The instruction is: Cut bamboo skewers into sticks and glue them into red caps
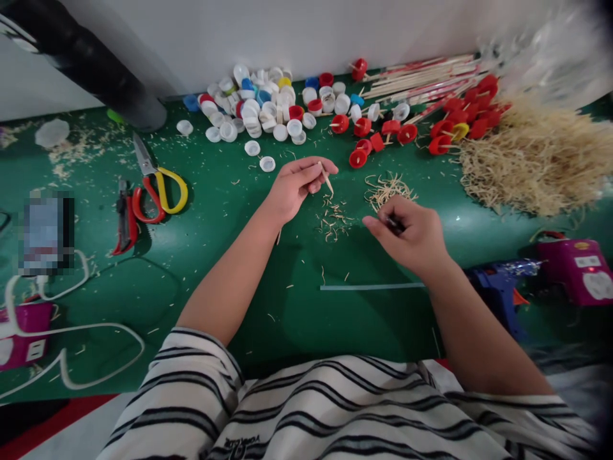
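My left hand [293, 188] pinches a short pointed wooden stick [326, 179], its tip slanting down over the table. Below that tip lie thin curled wood shavings [334, 220]. To the right, my right hand [416, 233] is curled around a small dark object [394, 223], mostly hidden by the fingers, so its kind does not show. The two hands are apart. Just behind the right hand sits a small heap of wood slivers [389, 190]. A thin translucent stick [368, 287] lies on the green table [287, 338] nearer my body.
Bottle caps [268, 105] and red caps with sticks through them [361, 128] line the back. Long wooden sticks [421, 78] and a big shavings pile [536, 160] fill the back right. Scissors [160, 188] and red-handled pliers [125, 217] lie left; a blue glue gun [500, 284] lies right.
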`<state>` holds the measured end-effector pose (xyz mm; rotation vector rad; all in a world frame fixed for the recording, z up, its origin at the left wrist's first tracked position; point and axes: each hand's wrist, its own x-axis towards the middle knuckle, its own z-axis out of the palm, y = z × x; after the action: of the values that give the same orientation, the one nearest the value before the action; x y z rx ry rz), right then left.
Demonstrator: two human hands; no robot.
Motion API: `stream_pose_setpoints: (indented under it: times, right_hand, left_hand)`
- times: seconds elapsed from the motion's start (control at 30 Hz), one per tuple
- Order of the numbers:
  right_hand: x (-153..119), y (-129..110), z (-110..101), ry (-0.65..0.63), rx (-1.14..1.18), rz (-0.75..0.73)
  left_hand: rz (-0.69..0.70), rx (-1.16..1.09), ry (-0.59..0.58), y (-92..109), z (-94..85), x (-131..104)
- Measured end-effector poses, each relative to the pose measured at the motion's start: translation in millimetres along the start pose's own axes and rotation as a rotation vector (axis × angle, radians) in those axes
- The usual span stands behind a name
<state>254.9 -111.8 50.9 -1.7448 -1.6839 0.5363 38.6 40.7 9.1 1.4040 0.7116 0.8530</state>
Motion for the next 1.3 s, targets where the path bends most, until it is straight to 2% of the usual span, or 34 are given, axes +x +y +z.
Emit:
stream_pose_setpoints:
  times: [0.13,0.23,0.43,0.53,0.63,0.7,0.77,0.87,0.97,1.17,1.3]
  right_hand:
    - [-2.6,-2.0,5.0,-0.066,0.016,-0.056]
    - [-3.2,-1.8,7.0,-0.11,0.0,-0.068]
    - [-3.6,-7.7,1.6,-0.281,-0.122,-0.133]
    - [-7.9,-15.8,-2.6,-0.453,-0.232,-0.212]
    - [-14.9,-25.1,-7.1,-0.639,-0.297,-0.285]
    - [-19.8,-29.8,-10.2,-0.697,-0.321,-0.329]
    - [-24.7,-32.1,-12.9,-0.703,-0.355,-0.345]
    - [-33.8,-31.1,-16.0,-0.685,-0.412,-0.317]
    - [-46.9,-27.1,-19.6,-0.715,-0.404,-0.298]
    - [-73.7,-18.0,-29.0,-0.757,-0.324,-0.314]
    - [-74.0,-21.3,-26.8,-0.757,-0.25,-0.286]
  left_hand:
    - [0.03,-0.049,0.028,3.0,0.5,-0.6]
    - [-0.007,-0.018,0.055,5.0,1.4,-0.4]
    - [-0.041,-0.039,0.112,13.6,-3.7,-1.5]
    - [-0.066,-0.033,0.17,20.9,-14.2,-5.3]
    - [-0.091,-0.037,0.279,29.7,-28.9,-11.1]
    - [-0.075,-0.046,0.343,35.4,-39.6,-16.6]
    - [-0.046,-0.048,0.348,39.6,-49.9,-25.0]
    - [-0.006,-0.036,0.318,42.1,-63.3,-47.2]
    - [-0.045,0.006,0.363,41.8,-71.7,-82.3]
    - [-0.111,0.021,0.455,42.4,-75.7,-164.8]
    - [-0.069,-0.052,0.51,38.0,-79.2,-196.1]
